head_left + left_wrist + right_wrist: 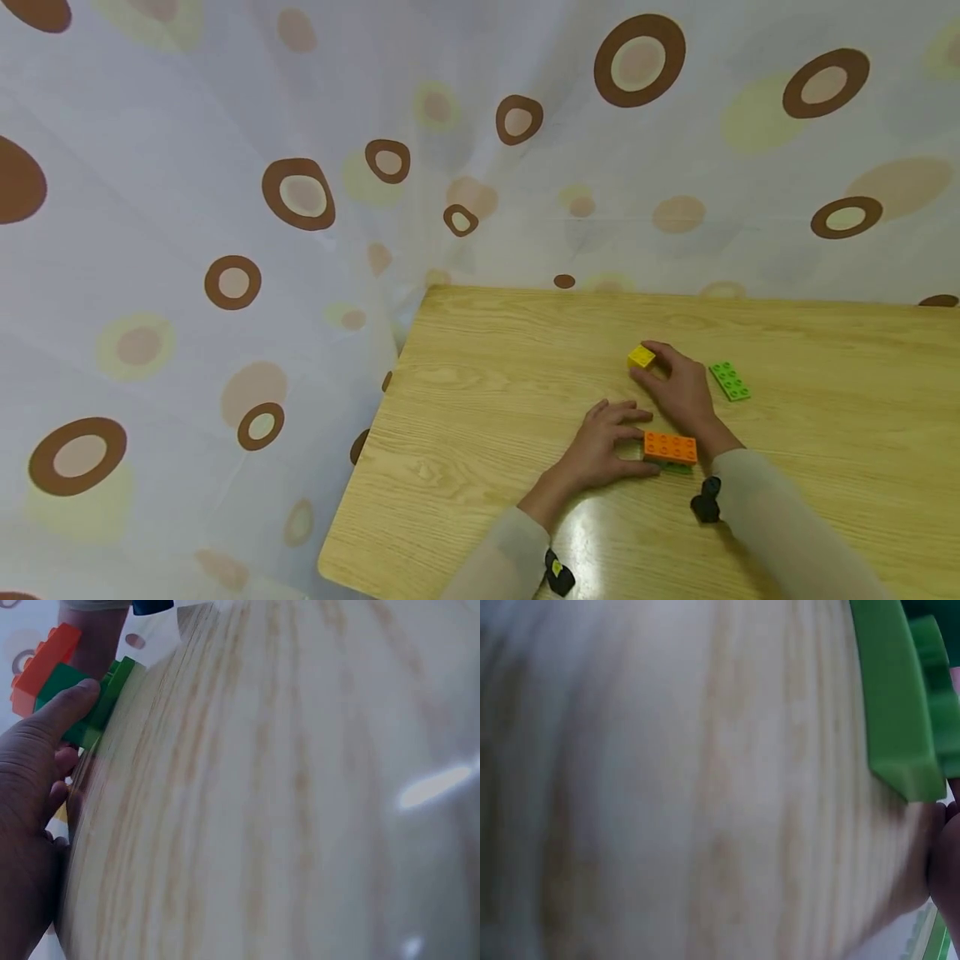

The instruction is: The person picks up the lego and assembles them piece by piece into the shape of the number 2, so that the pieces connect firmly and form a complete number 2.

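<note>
In the head view, my right hand point(681, 392) pinches a small yellow toy brick point(641, 357) between thumb and index finger. Closer to me, a brick stack point(670, 447) has an orange studded brick on top and green beneath. My left hand point(602, 450) holds its left end, thumb along the near side and other fingers spread. From the left wrist, the thumb point(79, 696) presses the dark green middle brick point(66, 679), between the orange brick point(45, 666) and a lighter green base point(109, 705). The right wrist view shows that green base point(896, 697) up close; the yellow brick is hidden there.
A flat bright green studded plate point(729, 381) lies right of my right hand. The wooden table point(480, 375) ends at the left and back, where a patterned curtain point(465, 125) hangs. Dark wrist devices point(706, 502) sit on both sleeves.
</note>
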Action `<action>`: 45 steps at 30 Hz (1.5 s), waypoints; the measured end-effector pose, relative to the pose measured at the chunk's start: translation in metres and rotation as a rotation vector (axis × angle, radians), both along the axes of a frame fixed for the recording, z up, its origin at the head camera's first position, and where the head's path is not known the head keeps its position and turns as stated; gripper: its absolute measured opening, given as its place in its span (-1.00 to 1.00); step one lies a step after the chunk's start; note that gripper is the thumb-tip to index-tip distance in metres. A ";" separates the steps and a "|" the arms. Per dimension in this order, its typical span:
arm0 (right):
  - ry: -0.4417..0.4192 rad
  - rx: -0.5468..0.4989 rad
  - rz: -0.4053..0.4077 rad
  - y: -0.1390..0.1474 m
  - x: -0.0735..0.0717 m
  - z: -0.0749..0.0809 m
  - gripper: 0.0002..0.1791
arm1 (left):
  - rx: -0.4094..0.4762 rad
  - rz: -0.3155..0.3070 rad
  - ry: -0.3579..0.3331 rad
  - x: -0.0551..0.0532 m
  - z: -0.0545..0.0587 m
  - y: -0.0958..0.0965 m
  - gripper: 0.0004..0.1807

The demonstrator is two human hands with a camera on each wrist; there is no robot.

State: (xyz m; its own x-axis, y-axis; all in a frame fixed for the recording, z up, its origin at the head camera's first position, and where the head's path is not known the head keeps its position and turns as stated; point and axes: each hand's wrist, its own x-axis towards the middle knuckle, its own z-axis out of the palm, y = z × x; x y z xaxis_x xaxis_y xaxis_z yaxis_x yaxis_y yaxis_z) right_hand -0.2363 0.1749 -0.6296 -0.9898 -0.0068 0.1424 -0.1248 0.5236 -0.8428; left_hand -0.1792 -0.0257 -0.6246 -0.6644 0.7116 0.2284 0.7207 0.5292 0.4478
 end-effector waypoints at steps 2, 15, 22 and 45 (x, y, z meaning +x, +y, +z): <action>-0.013 -0.019 -0.007 0.002 0.005 0.001 -0.35 | 0.003 0.004 -0.006 0.002 -0.002 0.001 -0.46; 0.164 -0.251 0.139 0.046 0.058 0.063 -0.45 | 0.334 0.019 -0.293 0.005 0.002 -0.013 -0.39; 0.165 -0.201 0.189 0.055 0.093 0.083 -0.46 | 0.418 -0.012 -0.302 -0.004 0.011 -0.016 -0.53; 0.104 0.062 0.315 0.047 0.133 0.072 -0.45 | 0.495 -0.048 -0.404 0.006 0.012 0.000 -0.63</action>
